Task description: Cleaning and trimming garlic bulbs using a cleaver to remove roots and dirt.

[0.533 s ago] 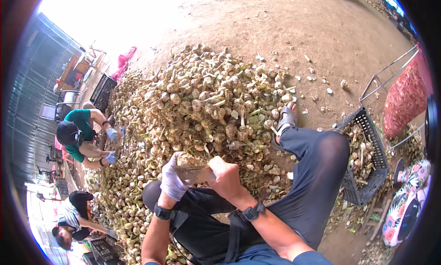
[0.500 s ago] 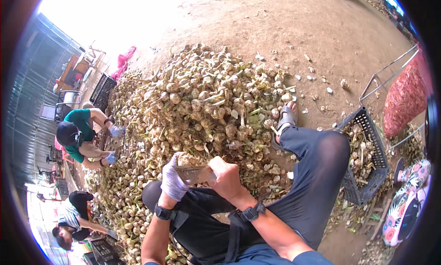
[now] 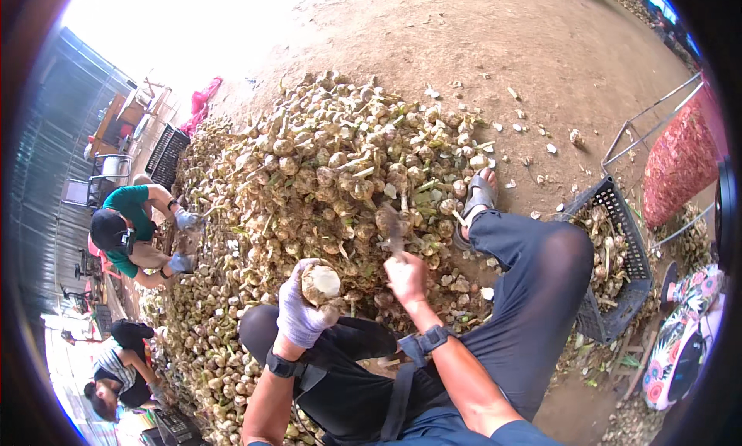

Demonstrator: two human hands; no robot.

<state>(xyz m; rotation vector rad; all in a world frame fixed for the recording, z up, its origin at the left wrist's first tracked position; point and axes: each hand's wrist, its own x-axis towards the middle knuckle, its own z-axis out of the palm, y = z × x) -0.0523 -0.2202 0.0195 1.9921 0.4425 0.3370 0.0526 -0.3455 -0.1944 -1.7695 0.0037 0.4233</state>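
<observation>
My left hand [image 3: 300, 307], in a pale lilac glove, is closed round a garlic bulb [image 3: 321, 282] whose flat, pale cut face is turned upward. To its right and a little farther off, my bare right hand [image 3: 406, 277] grips a knife [image 3: 394, 231]. Its blade points away from me and is smeared by motion. The blade is apart from the bulb and hangs over the big heap of garlic [image 3: 332, 175]. That heap of bulbs with stalks spreads out in front of my knees and along my left side.
On the right stands a black plastic crate [image 3: 610, 322] with trimmed garlic, beside a full red mesh sack [image 3: 682, 164] on a metal frame. Two co-workers, one in a green shirt [image 3: 143, 214] and one in stripes [image 3: 116, 369], sit at the heap's left. My sandalled foot [image 3: 481, 192] touches its right edge.
The knife has left the bulb and swung away to the right and forward with my right hand. The bulb's pale cut face now shows in my left hand.
</observation>
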